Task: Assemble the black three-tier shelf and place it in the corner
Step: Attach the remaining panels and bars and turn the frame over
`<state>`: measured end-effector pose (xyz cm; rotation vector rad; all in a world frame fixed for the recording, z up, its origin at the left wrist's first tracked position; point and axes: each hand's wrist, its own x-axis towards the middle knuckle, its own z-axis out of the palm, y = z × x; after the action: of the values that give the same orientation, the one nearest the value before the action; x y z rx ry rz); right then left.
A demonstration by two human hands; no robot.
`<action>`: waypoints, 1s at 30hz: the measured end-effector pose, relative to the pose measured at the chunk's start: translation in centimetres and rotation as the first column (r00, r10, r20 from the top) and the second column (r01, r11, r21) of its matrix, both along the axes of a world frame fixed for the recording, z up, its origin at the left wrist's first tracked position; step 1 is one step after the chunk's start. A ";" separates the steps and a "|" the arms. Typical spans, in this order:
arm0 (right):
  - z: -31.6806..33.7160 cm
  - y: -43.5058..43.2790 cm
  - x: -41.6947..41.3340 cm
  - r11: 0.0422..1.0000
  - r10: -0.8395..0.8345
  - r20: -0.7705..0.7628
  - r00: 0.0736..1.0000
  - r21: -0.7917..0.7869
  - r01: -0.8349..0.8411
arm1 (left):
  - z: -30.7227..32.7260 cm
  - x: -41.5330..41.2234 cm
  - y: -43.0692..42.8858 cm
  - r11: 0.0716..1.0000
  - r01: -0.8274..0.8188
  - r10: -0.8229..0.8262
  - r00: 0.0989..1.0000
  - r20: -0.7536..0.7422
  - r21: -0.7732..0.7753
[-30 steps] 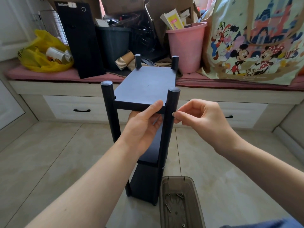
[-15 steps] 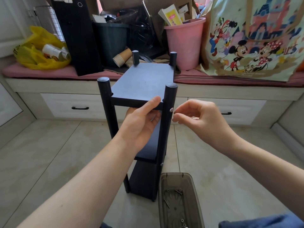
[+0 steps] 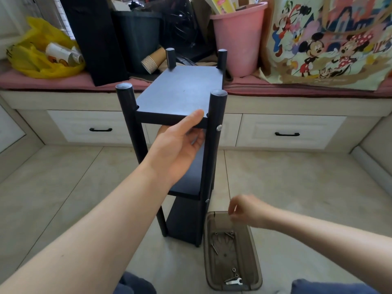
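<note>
Left hand (image 3: 180, 149) grips shelf (image 3: 180, 92) top tier; right hand (image 3: 244, 211) blurred over tray (image 3: 254, 257), grasp unclear.

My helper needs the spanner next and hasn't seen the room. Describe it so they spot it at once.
On the floor just right of the black shelf stands a smoky translucent tray. The spanner lies at its near end, beside small nuts. It is the only flat, silver, fork-ended piece there; the rest are thin screws and round nuts.
</note>
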<state>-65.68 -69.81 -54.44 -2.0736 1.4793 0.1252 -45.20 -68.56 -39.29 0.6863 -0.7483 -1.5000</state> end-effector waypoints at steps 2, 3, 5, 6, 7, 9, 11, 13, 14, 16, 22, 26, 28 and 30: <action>-2.9 0.0 0.1 0.996 0.049 -0.117 0.992 0.080 -0.039 | -0.1 0.1 -0.1 1.000 0.005 -0.005 1.000 0.006 -0.001; -4.4 0.0 0.4 0.993 0.066 -0.159 0.985 0.103 -0.050 | -0.1 0.2 -0.1 1.000 0.006 -0.006 1.000 0.008 -0.004; -7.3 -0.4 0.9 0.993 0.058 -0.199 0.978 0.112 -0.036 | -0.2 0.2 -0.2 1.000 0.007 -0.006 1.000 0.010 -0.007; -8.7 -0.7 1.3 0.994 0.044 -0.202 0.978 0.109 -0.022 | -0.3 0.2 -0.2 1.000 0.007 -0.007 1.000 0.012 -0.008; -10.0 -0.9 1.6 0.993 0.028 -0.203 0.979 0.116 -0.004 | -0.3 0.2 -0.2 1.000 0.012 -0.012 1.000 0.016 -0.011; -12.6 -1.1 2.2 0.989 -0.009 -0.194 0.981 0.146 0.038 | -0.3 0.3 -0.2 1.000 0.025 -0.025 1.000 0.018 -0.014; -15.1 -1.0 2.5 0.983 -0.055 -0.156 0.986 0.164 0.081 | -0.2 0.4 -0.1 0.999 0.029 -0.028 0.999 0.026 -0.014; -17.5 -0.6 2.7 0.974 -0.101 -0.111 0.989 0.191 0.121 | -0.2 0.5 0.0 0.999 0.036 -0.036 0.998 0.042 -0.015; -18.4 -0.3 2.8 0.970 -0.125 -0.083 0.989 0.201 0.140 | -0.2 0.6 0.0 0.999 0.039 -0.038 0.998 0.053 -0.014; -20.1 0.0 2.9 0.963 -0.187 -0.009 0.982 0.194 0.185 | -0.2 0.7 0.1 0.999 0.035 -0.035 0.997 0.069 -0.010; -23.6 -0.4 2.2 0.966 -0.197 0.021 0.980 0.177 0.190 | -0.4 0.7 0.0 1.000 0.025 -0.025 0.996 0.082 -0.001; -24.4 -1.6 2.3 0.969 -0.168 0.001 0.986 0.184 0.165 | -0.3 0.6 0.2 1.000 0.025 -0.024 0.995 0.099 -0.003; -24.7 -2.1 2.4 0.972 -0.148 -0.006 0.989 0.184 0.146 | -0.3 0.8 0.2 1.000 0.024 -0.024 0.995 0.096 -0.001; -25.1 -2.2 2.6 0.977 -0.124 -0.020 0.992 0.171 0.126 | -0.5 0.9 0.2 1.000 0.023 -0.023 0.996 0.084 0.005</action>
<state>-63.11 -72.03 -79.49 -1.8408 1.5433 0.2069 -44.26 -68.38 -39.76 0.7497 -0.8204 -1.5012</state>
